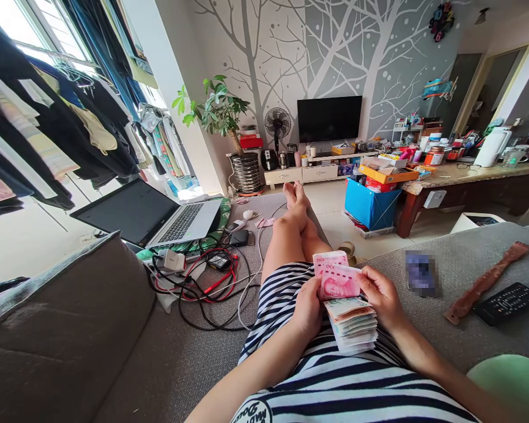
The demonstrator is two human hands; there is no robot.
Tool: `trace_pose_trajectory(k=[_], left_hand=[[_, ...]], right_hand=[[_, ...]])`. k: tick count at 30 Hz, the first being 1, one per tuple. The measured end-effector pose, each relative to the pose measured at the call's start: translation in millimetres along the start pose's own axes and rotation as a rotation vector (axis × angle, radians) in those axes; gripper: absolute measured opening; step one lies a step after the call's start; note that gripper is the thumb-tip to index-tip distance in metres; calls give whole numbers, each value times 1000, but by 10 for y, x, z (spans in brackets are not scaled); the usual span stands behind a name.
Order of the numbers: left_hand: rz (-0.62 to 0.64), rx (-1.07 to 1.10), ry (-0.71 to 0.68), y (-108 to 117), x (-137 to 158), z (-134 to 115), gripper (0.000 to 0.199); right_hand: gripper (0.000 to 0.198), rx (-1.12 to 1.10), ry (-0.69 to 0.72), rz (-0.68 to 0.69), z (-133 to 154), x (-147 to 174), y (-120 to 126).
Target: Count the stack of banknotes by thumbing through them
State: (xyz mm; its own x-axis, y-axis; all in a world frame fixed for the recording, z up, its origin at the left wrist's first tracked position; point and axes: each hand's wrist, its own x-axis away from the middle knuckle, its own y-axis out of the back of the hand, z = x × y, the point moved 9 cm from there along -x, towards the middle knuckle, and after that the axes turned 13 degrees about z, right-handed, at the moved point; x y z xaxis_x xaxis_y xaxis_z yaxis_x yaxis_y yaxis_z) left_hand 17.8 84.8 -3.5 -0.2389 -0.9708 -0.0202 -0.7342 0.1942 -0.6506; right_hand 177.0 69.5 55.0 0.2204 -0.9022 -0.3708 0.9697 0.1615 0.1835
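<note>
Pink 100 banknotes (337,283) are held between my two hands above my lap. My left hand (309,306) grips their left edge, with the thumb lying on the front. At the right edge, my right hand (381,294) pinches the front note between thumb and fingers. Another pink note shows behind, its top sticking out above. Below them a thick stack of mixed banknotes (355,332), greenish and orange on top, rests on my striped clothing (286,294). The lower fingers of both hands are partly hidden by the notes.
On the sofa (220,352) to my left sit an open laptop (180,226) and tangled cables (207,288). To the right lie a blurred purple item (421,274), a brown stick-like object (489,282) and a black device (509,303). A cluttered table (458,173) stands beyond.
</note>
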Motion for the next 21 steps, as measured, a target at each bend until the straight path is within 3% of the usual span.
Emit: trace_pose_trajectory(k=[9, 14, 21], left_hand=[[30, -14, -10, -29, -14, -10, 25], [49, 32, 39, -95, 10, -11, 33], [39, 12, 54, -119, 49, -47, 39]], right_hand=[[54, -62, 7, 20, 16, 14, -7], [54, -91, 77, 60, 80, 31, -29], [56, -2, 10, -47, -97, -37, 94]])
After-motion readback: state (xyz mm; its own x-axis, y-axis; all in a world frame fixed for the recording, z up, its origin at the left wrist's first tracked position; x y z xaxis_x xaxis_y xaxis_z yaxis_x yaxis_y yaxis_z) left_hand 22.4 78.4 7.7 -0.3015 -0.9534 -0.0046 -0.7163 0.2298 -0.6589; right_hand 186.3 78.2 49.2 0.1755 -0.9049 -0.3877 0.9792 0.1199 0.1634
